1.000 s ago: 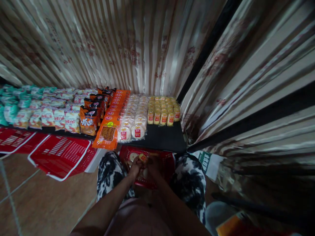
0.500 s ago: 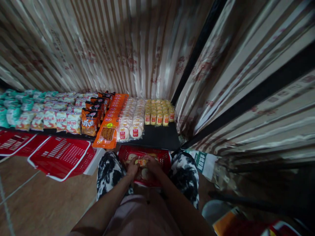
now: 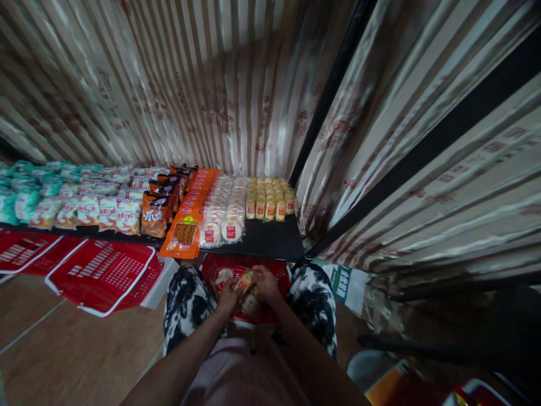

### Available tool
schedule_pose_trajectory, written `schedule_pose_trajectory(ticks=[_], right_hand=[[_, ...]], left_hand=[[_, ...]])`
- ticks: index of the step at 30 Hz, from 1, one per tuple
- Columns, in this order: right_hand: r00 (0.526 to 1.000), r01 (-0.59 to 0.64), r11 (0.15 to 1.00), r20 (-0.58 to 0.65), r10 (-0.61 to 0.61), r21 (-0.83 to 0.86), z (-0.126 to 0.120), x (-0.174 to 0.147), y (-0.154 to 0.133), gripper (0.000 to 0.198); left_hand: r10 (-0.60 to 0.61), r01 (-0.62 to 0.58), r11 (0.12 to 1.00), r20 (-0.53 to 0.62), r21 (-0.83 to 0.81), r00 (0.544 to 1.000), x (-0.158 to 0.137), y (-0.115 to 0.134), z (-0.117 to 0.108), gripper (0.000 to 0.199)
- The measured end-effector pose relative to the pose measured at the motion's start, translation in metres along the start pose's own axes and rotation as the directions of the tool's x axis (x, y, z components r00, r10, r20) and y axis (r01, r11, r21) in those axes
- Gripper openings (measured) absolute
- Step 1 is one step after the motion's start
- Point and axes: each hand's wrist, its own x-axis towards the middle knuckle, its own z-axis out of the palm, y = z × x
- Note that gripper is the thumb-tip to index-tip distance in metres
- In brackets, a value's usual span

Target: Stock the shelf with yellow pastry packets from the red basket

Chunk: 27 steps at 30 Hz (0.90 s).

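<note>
Both my hands are over a red plastic basket [image 3: 281, 270] between my knees. Between them is a small yellow-wrapped snack pack [image 3: 244, 280] with a red label. My left hand [image 3: 228, 298] is closed on its left side. My right hand [image 3: 266, 283] has its fingers bent together at the pack's right end. Round pale packaged crackers [image 3: 251, 305] lie in the basket under my hands, and another round cracker pack [image 3: 224, 275] shows behind my left hand.
A black shelf [image 3: 270, 239] carries rows of yellow snack packs [image 3: 270, 200], round white crackers [image 3: 232, 231], an orange packet [image 3: 183, 234] and several snack bags [image 3: 127, 214]. Red baskets [image 3: 105, 270] stand below left. Striped curtains [image 3: 177, 84] hang behind; a black pole [image 3: 329, 101] rises at right.
The yellow pack has turned from lying nearly level to slanting between my hands. My right hand's fingers have shifted along its end. The camera view has moved slightly.
</note>
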Motion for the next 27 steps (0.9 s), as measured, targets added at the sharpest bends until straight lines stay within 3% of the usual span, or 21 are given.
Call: schedule_pose_trajectory(ticks=[6,11,16,21,27], right_hand=[[0.997,0.053,0.998,-0.06,-0.051,0.019,-0.01,-0.008,-0.015,0.015],[0.991,0.121,0.992,-0.06,-0.122,-0.028,-0.013,-0.012,-0.022,0.023],[0.98,0.132,0.986,-0.139,-0.145,-0.1,-0.014,-0.015,-0.03,0.032],[0.977,0.103,0.995,-0.188,-0.104,-0.014,-0.017,-0.017,-0.041,0.041],[0.941,0.193,0.979,-0.296,-0.165,0.067,-0.02,-0.019,-0.05,0.034]], left_hand=[[0.026,-0.026,1.0,0.016,-0.011,1.0,-0.009,0.007,0.007,0.026],[0.152,-0.151,0.988,0.017,-0.015,0.988,-0.016,0.018,0.008,0.028],[0.242,-0.242,0.97,0.002,-0.015,0.97,-0.021,0.031,0.014,0.026],[0.283,-0.283,0.959,-0.013,-0.017,0.959,-0.025,0.043,0.023,0.027],[0.325,-0.325,0.944,-0.026,-0.048,0.946,-0.029,0.056,0.03,0.031]])
